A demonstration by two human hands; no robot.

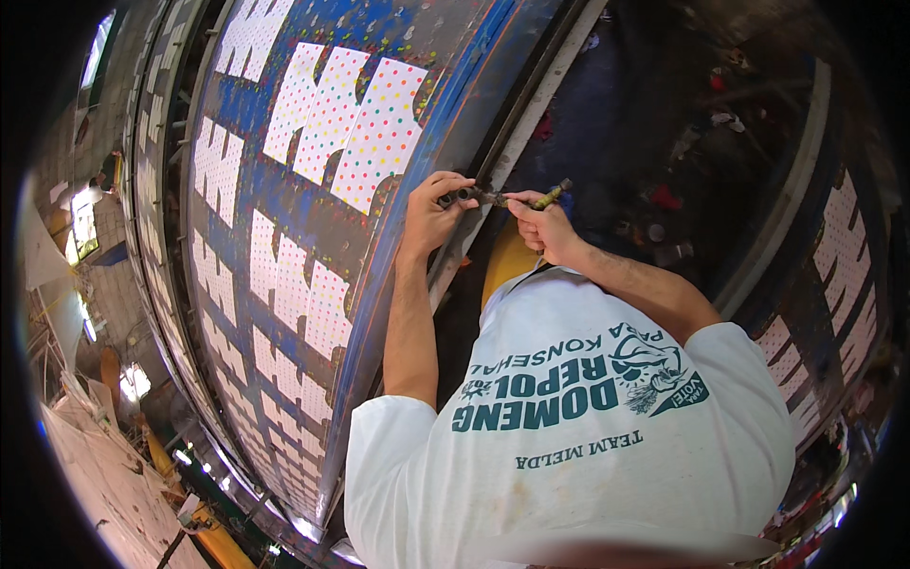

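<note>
My left hand (pixel 436 213) is closed on a short dark tube-like piece (pixel 459 197) with rounded ends, at the edge of a long printing table (pixel 389 248). Just to its right, my right hand (pixel 544 228) pinches a yellow-and-black rod-shaped tool (pixel 545 200) with a dark end. The inner ends of the two pieces come together between my fingertips, over the metal rail (pixel 507 152) along the table. I cannot make out whether they touch. White cut fabric pieces (pixel 381 133) with coloured dots lie flat on the table, left of my hands.
A dark aisle floor (pixel 645 123) with scattered scraps runs right of the rail. Beyond it stands another table with dotted fabric pieces (pixel 842 232). More long tables (pixel 152 171) line the left, near a wall with bright openings. Paint specks mark the table surface.
</note>
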